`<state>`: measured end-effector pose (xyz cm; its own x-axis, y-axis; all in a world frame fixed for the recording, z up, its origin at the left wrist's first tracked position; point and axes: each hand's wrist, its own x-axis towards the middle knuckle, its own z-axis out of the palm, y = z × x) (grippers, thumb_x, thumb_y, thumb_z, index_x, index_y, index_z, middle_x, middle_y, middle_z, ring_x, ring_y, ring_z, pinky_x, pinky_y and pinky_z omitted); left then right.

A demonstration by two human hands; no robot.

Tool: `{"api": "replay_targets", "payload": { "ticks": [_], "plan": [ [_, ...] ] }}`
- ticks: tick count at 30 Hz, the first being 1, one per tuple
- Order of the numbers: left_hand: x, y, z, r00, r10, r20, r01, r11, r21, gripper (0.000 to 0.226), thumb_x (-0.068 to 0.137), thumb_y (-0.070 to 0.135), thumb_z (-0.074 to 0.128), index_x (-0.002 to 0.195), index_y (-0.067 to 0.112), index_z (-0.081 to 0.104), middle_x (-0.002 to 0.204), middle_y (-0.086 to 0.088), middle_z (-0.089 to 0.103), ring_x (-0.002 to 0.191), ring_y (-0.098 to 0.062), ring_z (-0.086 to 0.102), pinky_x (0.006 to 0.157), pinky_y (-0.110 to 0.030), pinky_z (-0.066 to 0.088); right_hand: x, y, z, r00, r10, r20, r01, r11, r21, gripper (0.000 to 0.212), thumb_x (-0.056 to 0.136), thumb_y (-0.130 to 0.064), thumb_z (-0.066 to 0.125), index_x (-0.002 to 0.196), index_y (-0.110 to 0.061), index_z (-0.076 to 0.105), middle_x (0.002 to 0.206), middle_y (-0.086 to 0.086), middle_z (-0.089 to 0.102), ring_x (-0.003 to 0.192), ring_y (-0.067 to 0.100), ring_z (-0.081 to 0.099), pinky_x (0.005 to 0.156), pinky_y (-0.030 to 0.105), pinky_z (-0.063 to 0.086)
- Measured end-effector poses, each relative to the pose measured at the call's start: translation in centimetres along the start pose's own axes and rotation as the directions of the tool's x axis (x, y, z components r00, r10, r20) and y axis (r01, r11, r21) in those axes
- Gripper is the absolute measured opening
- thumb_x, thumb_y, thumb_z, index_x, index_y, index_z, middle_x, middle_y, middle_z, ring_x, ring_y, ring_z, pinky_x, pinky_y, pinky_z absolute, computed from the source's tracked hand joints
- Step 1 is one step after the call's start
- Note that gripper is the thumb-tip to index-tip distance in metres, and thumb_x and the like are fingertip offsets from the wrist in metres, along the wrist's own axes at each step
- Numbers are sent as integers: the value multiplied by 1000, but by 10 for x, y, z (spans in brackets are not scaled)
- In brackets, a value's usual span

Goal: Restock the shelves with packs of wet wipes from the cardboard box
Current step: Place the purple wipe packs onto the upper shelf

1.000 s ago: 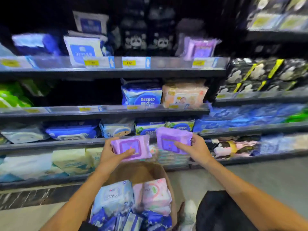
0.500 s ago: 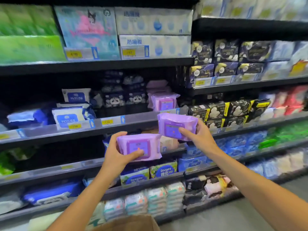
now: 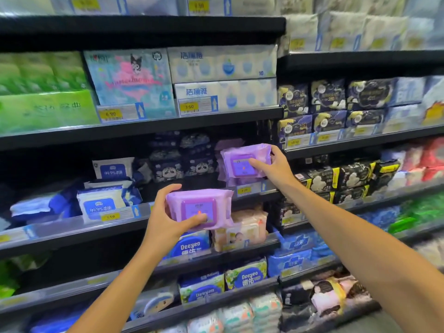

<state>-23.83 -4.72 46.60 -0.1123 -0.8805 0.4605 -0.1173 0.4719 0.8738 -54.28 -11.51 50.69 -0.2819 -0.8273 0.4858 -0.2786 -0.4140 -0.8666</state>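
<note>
My right hand (image 3: 274, 165) grips a purple pack of wet wipes (image 3: 242, 162) and holds it at the middle shelf (image 3: 192, 200), right over other purple packs (image 3: 228, 144) stacked there. My left hand (image 3: 165, 216) grips a second purple pack (image 3: 199, 207), thumb on its lid, lower and to the left, in front of the shelf edge. The cardboard box is out of view.
Panda-print packs (image 3: 182, 164) and white-and-blue wipes (image 3: 105, 203) share the middle shelf. Tissue boxes (image 3: 223, 78) fill the shelf above. Deeyeo packs (image 3: 192, 246) and a pink pack (image 3: 245, 227) sit below. Dark pad packs (image 3: 336, 179) line the right-hand bay.
Both hands rose from above the box to the shelves. The right hand carried its pack up and forward to the purple stack; the box dropped out of view.
</note>
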Motion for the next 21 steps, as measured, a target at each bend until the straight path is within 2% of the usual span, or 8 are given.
{"api": "replay_targets", "payload": {
  "ticks": [4,6,9,11,14,17,21],
  "plan": [
    [2,-9,-8,1000,-4,-4,4,1000,0,86,57,20,94,128,36,48,117,3,61,98,-6,69,68,-25,61,17,20,7,996,56,71,-49,993,-103,31,87,-15,76,114,-13,59,101,1,70,89,8,70,64,14,55],
    [3,-12,-11,1000,0,-6,1,1000,19,87,57,19,94,129,36,48,116,4,61,97,-4,68,67,-23,60,21,30,8,992,71,100,-52,983,-175,28,89,-23,74,112,-14,61,105,2,70,93,8,70,71,15,57],
    [7,-16,-14,1000,8,-10,-8,999,38,88,56,21,93,129,38,47,118,5,60,99,-8,68,67,-22,60,31,46,7,991,66,115,-26,947,-320,59,85,-46,75,132,-16,56,127,0,65,114,13,64,95,38,57],
    [11,-18,-15,1000,9,-10,-8,999,41,88,57,21,94,129,39,47,119,4,60,100,-10,68,67,-22,60,32,52,6,992,61,109,-15,925,-379,54,88,-41,72,133,-17,53,126,1,64,113,16,62,95,42,56],
    [14,-17,-13,1000,15,-17,-14,999,46,87,59,21,94,130,38,46,121,4,59,102,-13,67,68,-22,60,25,54,7,997,77,4,-67,886,-458,51,91,-35,70,133,-15,50,127,8,61,116,25,60,94,47,55],
    [16,-15,-6,1000,19,-23,-18,999,30,87,61,18,93,131,35,45,121,3,59,103,-15,67,67,-20,59,23,60,7,993,103,-57,-117,886,-449,59,92,-28,70,142,-13,43,136,7,58,125,26,57,99,48,53],
    [21,-11,9,999,27,-24,-27,1000,-1,89,62,18,92,134,34,44,123,2,56,105,-14,66,66,-19,59,31,59,8,991,106,-81,-132,865,-484,66,87,-30,76,142,-14,44,137,7,60,122,27,60,97,49,54]
  ]
}}
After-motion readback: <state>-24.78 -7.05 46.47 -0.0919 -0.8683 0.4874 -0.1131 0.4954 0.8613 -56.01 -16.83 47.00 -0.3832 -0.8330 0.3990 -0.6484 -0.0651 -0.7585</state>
